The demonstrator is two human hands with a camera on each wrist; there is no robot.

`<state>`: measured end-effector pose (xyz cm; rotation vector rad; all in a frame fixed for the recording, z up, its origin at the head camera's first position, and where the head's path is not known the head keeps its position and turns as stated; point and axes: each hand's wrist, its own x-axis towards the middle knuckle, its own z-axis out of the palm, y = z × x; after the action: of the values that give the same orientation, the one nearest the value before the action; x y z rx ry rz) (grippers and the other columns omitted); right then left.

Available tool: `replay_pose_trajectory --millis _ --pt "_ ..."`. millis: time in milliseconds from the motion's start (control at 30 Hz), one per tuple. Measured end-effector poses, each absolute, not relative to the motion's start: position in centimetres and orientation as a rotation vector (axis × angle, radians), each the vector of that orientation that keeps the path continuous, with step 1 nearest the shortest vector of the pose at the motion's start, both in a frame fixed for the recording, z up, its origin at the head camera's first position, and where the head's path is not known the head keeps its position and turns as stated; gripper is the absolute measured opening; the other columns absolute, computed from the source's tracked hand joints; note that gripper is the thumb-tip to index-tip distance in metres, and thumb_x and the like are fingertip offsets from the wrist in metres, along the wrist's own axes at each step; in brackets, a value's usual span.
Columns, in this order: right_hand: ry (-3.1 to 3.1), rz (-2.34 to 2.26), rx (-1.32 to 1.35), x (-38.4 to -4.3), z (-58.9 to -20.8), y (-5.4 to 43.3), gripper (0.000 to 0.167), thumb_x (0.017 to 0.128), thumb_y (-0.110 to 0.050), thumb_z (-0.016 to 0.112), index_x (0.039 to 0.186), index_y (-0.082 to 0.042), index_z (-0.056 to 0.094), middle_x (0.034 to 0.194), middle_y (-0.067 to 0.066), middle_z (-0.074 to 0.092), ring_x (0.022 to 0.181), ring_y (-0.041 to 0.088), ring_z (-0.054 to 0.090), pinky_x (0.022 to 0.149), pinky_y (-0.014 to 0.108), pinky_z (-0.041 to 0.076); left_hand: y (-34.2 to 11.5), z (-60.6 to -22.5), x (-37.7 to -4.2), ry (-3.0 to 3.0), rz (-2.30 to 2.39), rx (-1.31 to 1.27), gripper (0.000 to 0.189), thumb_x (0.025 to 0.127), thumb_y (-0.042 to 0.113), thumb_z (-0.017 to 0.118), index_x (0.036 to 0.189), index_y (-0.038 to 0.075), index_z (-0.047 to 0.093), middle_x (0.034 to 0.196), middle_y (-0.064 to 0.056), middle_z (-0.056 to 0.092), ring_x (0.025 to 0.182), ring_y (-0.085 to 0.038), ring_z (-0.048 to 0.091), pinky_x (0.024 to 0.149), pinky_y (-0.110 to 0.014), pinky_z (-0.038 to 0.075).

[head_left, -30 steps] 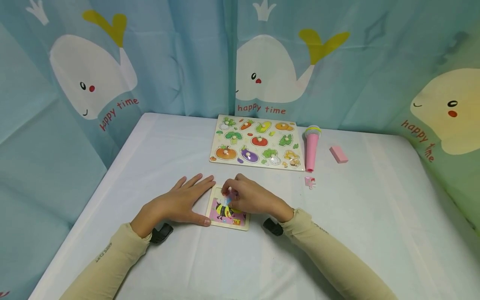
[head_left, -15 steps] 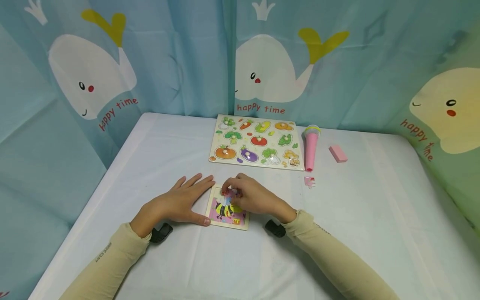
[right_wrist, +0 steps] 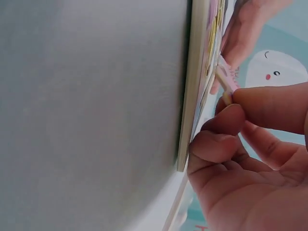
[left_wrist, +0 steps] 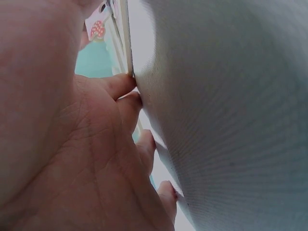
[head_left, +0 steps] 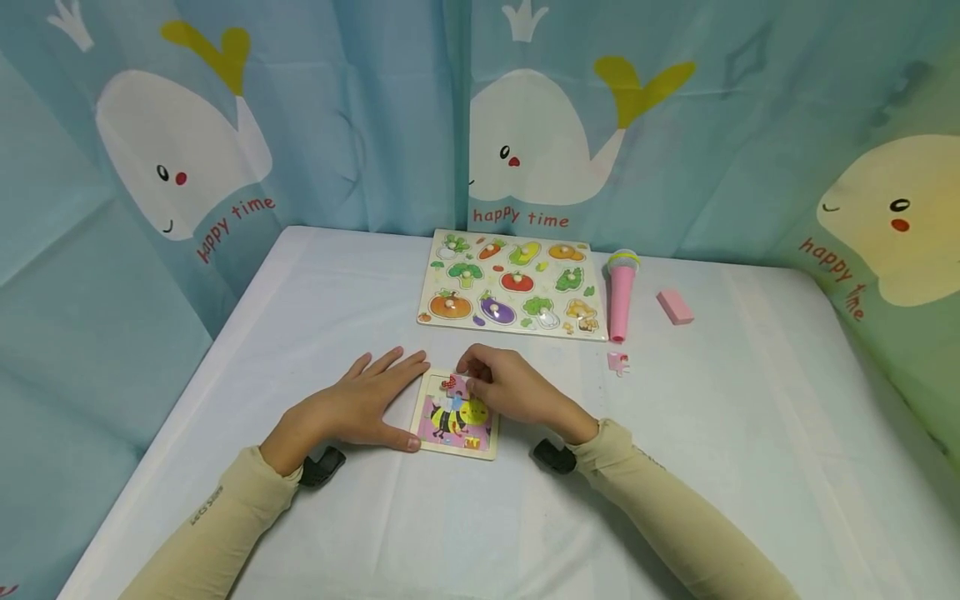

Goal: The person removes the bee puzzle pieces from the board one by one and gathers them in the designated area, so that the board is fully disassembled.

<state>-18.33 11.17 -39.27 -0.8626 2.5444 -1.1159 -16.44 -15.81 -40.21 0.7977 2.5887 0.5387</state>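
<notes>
While the left hand [head_left: 358,408] lies spread beside the bee puzzle [head_left: 454,452], its grip wide, thumb and forefinger at the frame's left corners, the white-covered worktop [head_left: 337,283] extends leftward to its edge. A pink piece [head_left: 459,385] with a red spotted motif is at the far part of the puzzle. Beyond, the vegetable board [head_left: 489,285] bounds the far side, near the curtain [head_left: 405,125]. The right hand [head_left: 512,387] pinches the piece, its grip narrow. Farther right are a loose pink piece [head_left: 618,363], a microphone [head_left: 620,296] just beside the board and a pink block [head_left: 675,307], with room toward the right edge. Only the right wrist view shows the pinched piece tilted, nearly edge-on; the left wrist view shows a fingertip against the frame's edge.
</notes>
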Motion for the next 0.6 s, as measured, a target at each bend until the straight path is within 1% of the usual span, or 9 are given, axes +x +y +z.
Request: replay_pose_trajectory --millis 100,267,400,600 --pt "2.551 -1.147 -0.832 -18.3 -39.3 11.4 0.008 0.102 0.0 0.066 0.109 -0.003 0.068 0.087 0.001 0.061 0.078 0.016 0.055 0.071 0.03 0.048 -15.8 -40.1 -16.4 2.586 0.539 0.803 0.113 0.086 0.059 0.086 0.17 0.01 0.029 0.177 -0.008 0.022 0.164 -0.037 0.009 0.127 -0.067 0.003" --pt "2.548 -1.194 -0.785 -18.3 -39.4 12.1 0.003 0.101 -0.002 0.068 0.105 -0.003 0.069 0.089 0.001 0.065 0.079 0.015 0.058 0.072 0.029 0.051 -15.8 -40.1 -16.4 2.582 0.542 0.804 0.113 0.086 0.059 0.086 0.17 0.01 0.029 0.177 -0.008 0.022 0.163 -0.037 0.009 0.127 -0.067 0.003" --pt "2.556 -1.218 -0.761 -18.2 -39.2 12.8 0.003 0.101 -0.003 0.068 0.104 -0.001 0.069 0.089 0.002 0.066 0.08 0.017 0.059 0.073 0.03 0.052 -15.8 -40.2 -16.5 2.583 0.54 0.804 0.113 0.086 0.059 0.086 0.17 0.01 0.029 0.177 -0.009 0.022 0.163 -0.037 0.009 0.127 -0.067 0.003" --pt "2.591 -1.233 -0.719 -17.8 -38.5 14.3 0.003 0.1 -0.003 0.069 0.103 -0.003 0.071 0.089 0.001 0.066 0.082 0.019 0.059 0.073 0.031 0.051 -15.8 -40.3 -16.5 2.583 0.527 0.795 0.114 0.085 0.057 0.087 0.17 0.011 0.028 0.177 -0.008 0.022 0.164 -0.036 0.008 0.127 -0.067 0.002"
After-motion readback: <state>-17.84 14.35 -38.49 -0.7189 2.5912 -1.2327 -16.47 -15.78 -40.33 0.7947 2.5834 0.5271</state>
